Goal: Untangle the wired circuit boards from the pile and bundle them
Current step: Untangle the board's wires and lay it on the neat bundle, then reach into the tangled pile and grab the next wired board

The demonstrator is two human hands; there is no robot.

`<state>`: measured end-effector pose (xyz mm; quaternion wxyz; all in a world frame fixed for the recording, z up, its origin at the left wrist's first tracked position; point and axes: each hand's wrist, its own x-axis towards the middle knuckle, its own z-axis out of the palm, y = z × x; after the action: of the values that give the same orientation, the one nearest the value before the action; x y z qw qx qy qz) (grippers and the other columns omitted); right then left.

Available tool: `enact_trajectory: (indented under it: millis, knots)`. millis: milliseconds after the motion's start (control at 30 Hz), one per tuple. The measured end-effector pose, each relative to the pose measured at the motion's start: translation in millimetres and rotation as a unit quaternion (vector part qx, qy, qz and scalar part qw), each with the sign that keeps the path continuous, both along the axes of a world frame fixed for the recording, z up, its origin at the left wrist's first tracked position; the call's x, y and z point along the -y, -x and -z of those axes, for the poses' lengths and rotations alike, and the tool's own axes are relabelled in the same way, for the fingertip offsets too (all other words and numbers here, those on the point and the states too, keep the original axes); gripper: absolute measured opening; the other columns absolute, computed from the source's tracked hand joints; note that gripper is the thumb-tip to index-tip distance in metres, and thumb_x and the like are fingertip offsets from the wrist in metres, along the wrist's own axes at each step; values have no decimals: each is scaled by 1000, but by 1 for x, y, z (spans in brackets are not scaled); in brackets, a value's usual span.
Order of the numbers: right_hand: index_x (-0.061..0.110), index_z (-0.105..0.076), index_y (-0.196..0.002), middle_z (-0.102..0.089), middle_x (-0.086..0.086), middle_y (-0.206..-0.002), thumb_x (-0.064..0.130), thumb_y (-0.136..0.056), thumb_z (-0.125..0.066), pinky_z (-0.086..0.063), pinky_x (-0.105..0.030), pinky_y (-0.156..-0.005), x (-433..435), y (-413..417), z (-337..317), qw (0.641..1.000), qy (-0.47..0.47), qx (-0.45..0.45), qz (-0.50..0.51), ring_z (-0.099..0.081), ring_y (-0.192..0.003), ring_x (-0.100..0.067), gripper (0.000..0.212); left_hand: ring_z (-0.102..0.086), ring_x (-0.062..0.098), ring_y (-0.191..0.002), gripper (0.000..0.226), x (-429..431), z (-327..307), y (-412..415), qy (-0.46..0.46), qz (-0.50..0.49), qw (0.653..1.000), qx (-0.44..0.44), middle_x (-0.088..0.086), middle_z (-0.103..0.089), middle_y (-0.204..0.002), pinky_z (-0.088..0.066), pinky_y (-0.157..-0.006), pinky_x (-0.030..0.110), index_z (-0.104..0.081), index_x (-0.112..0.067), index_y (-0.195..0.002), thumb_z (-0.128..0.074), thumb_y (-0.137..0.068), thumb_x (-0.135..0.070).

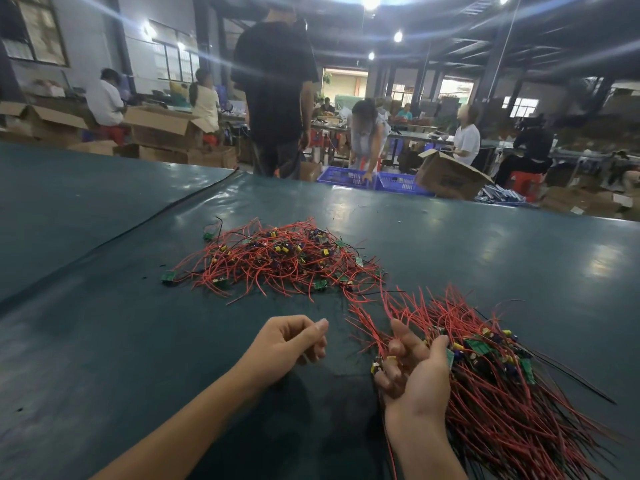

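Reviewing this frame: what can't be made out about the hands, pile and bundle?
- Left hand, head view: whether it pinches a thin wire; too small to tell.
- Bundle, head view: near end cut off by the bottom edge; the right hand gripping it hides part.
- Pile, head view: number of boards; the tangle buries most.
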<state>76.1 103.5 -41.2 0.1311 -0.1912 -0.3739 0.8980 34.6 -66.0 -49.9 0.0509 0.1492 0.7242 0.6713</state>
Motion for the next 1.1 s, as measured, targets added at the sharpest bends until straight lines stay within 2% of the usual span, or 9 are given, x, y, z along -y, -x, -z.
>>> enact_trajectory:
  millis: [100,200,300,367,500,667,800,967,1100]
  knots:
    - [9,-67,-98,-46,4,-52,56,-103,-25,-25,-15,-32,-3,1,-2,1000,4,-10,17,-29,-33,-6,63,-58,10,-60,35,5,-2,15,24,-62,997,-49,3,-67,-64,-44,-60,20,-67,-10,-67,-64,-83,-41]
    - [10,-66,-99,-46,4,-54,52,-104,-26,-25,-16,-32,-5,2,-1,1000,-8,-12,24,-28,-34,-6,59,-52,0,-55,26,9,-8,42,153,-131,966,-160,-11,-61,-60,-40,-57,15,-69,-13,-72,-68,-89,-32]
    - [10,-67,-98,-47,4,-54,47,-105,-30,-26,-18,-31,-5,4,3,999,-38,-7,30,-29,-35,-6,53,-58,10,-85,18,14,-19,73,314,-149,900,-263,-6,-66,-88,-47,-80,29,-71,-15,-85,-67,-89,-33]
    - [10,-67,-98,-48,6,-51,45,-106,-33,-26,-19,-32,-5,4,5,997,-61,-5,40,-30,-35,-5,49,-56,17,-102,19,14,-24,92,383,-145,870,-275,-2,-66,-104,-45,-94,36,-71,-16,-95,-64,-90,-34]
    - [11,-70,-94,-46,7,-51,37,-105,-42,-26,-18,-34,-5,5,6,993,-98,0,65,-31,-38,-5,40,-57,22,-107,26,-6,-24,111,437,-113,844,-289,2,-66,-111,-45,-97,43,-67,-18,-108,-58,-92,-36]
    - [15,-71,-88,-47,9,-51,30,-105,-44,-26,-18,-36,-2,4,7,989,-129,-4,69,-33,-40,-4,35,-46,29,-124,42,-37,-8,123,598,-39,767,-227,5,-54,-135,-31,-107,50,-55,-25,-132,-49,-94,-43]
    - [12,-70,-89,-47,9,-50,27,-106,-43,-24,-17,-36,-1,4,7,989,-127,-6,71,-32,-39,-4,35,-55,26,-112,35,-41,-5,125,552,-83,790,-254,5,-64,-121,-38,-100,44,-65,-15,-119,-46,-97,-35]
    - [11,-70,-89,-47,8,-50,26,-105,-44,-25,-18,-36,0,4,7,989,-131,-10,68,-30,-39,-5,34,-61,24,-91,22,-32,-10,113,365,-151,862,-317,6,-72,-96,-45,-88,38,-73,-7,-98,-54,-94,-16]
    - [11,-71,-89,-46,6,-53,26,-104,-46,-24,-19,-37,1,5,8,988,-141,-18,57,-29,-39,-7,32,-61,14,-83,14,-21,-9,81,232,-213,874,-370,4,-73,-90,-48,-80,26,-74,-7,-95,-63,-88,-3]
